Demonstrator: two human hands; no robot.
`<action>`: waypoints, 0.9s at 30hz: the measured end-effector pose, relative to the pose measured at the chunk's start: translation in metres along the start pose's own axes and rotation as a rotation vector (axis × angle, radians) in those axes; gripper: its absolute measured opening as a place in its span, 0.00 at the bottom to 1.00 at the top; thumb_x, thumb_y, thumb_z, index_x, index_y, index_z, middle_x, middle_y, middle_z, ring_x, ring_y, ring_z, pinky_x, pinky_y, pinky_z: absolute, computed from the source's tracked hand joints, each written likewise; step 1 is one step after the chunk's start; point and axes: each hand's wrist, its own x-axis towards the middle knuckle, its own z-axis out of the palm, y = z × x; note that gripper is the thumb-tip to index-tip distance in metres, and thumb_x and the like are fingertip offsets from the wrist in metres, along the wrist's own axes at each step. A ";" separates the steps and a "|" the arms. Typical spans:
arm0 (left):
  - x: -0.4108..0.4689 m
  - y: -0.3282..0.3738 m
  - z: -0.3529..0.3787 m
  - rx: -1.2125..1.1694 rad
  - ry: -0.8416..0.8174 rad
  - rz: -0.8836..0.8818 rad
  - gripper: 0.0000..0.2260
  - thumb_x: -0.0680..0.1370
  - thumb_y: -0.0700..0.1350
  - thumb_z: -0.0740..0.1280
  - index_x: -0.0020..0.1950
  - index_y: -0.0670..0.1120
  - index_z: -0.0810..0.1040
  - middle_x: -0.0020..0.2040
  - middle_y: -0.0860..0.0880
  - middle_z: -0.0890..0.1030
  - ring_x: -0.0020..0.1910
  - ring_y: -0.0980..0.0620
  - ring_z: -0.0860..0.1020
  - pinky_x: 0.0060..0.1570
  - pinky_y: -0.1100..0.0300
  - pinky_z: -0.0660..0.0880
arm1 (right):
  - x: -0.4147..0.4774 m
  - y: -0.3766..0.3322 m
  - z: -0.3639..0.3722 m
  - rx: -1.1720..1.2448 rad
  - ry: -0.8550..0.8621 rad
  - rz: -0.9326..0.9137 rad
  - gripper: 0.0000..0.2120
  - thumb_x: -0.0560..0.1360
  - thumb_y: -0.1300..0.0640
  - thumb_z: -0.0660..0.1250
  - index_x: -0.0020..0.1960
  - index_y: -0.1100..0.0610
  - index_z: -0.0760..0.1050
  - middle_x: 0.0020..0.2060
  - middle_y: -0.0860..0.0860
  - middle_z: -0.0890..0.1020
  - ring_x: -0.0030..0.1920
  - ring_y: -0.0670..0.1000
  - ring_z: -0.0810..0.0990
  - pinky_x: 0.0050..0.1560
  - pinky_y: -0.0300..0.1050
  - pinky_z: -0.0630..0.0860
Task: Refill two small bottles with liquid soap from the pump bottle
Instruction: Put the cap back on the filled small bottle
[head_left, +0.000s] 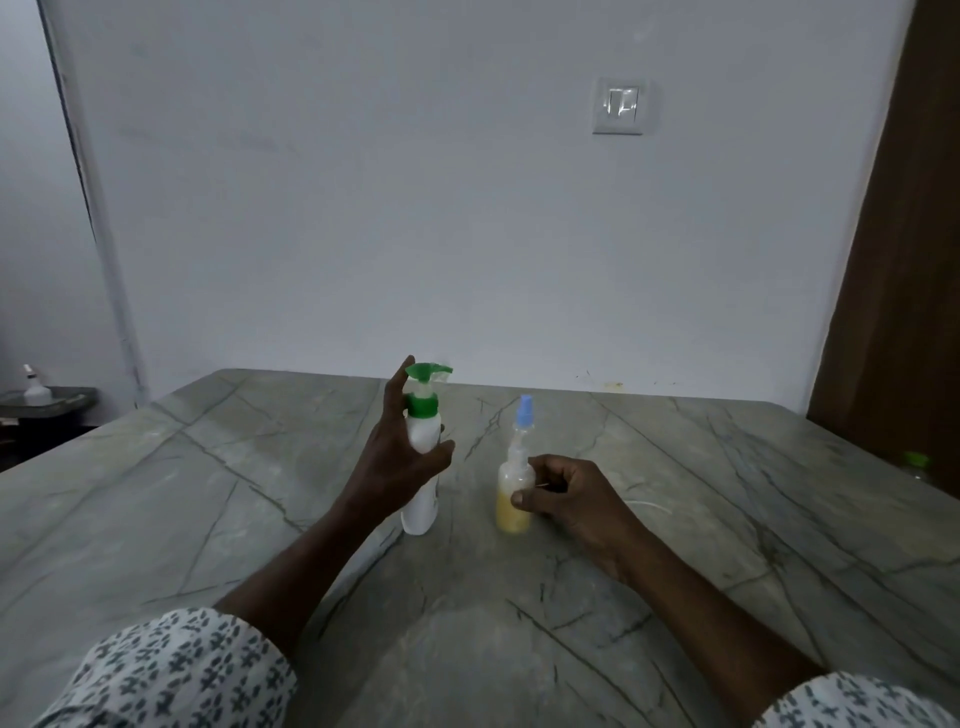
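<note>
- Left hand (395, 462) grips the pump bottle (423, 431): the thumb wraps across its front, the other fingers go behind it, and the index finger (401, 384) reaches straight up beside the green pump head (427, 371).
- The white pump bottle stands upright on the counter (675, 467), left of centre.
- Right hand (569, 499) has curled fingers around the small bottle (508, 517), with the thumb pressed on its side.
- The small bottle stands upright just right of the pump bottle, apart from it. It holds yellow liquid low down and has a blue cap (525, 408).
- No label or writing can be read on either bottle.
- A switch (619, 106) sits on the wall behind.
</note>
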 end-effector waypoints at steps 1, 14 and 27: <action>0.000 0.000 0.000 -0.002 0.007 0.002 0.47 0.70 0.39 0.76 0.77 0.58 0.48 0.62 0.45 0.74 0.52 0.50 0.78 0.54 0.45 0.79 | 0.000 0.001 0.000 -0.010 -0.002 0.000 0.17 0.69 0.63 0.76 0.58 0.58 0.82 0.50 0.53 0.86 0.50 0.51 0.84 0.53 0.44 0.79; -0.020 0.062 -0.004 0.171 0.240 0.604 0.12 0.75 0.43 0.62 0.55 0.38 0.74 0.43 0.47 0.74 0.40 0.56 0.72 0.38 0.66 0.69 | -0.003 -0.027 -0.029 -0.028 -0.010 -0.047 0.20 0.69 0.63 0.76 0.61 0.58 0.80 0.53 0.51 0.86 0.54 0.48 0.84 0.56 0.40 0.80; -0.044 0.040 0.048 0.484 -0.269 -0.262 0.38 0.69 0.54 0.73 0.74 0.43 0.60 0.63 0.46 0.73 0.58 0.51 0.73 0.56 0.59 0.73 | 0.013 0.009 -0.076 -1.242 -0.142 -0.065 0.18 0.77 0.55 0.65 0.67 0.51 0.75 0.62 0.51 0.79 0.61 0.52 0.77 0.58 0.46 0.73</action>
